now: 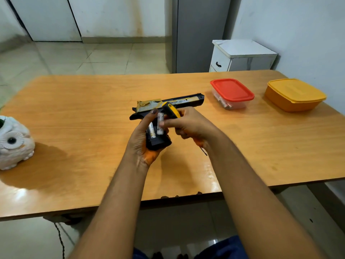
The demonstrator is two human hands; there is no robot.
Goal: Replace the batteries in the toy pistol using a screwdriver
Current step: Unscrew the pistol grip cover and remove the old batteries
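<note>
The left hand (141,139) has its fingers wrapped round the grip of the black-and-gold toy pistol (168,105), held above the middle of the wooden table (84,113) with one battery (152,132) seated in the open grip. The right hand (188,124) pinches a second battery (160,123) at its fingertips over that opening while its other fingers curl round the yellow-and-black screwdriver (170,110). Toward the table's far right stand a red-lidded clear container (232,93) and an orange container (295,94), a white owl figurine (14,143) sits at the left edge, and beyond lie a tiled floor and a small white cabinet (240,55).

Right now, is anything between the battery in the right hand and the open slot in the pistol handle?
Nothing visible blocks it. The right hand pinches the battery just above the free slot in the pistol, beside a battery already seated.
</note>
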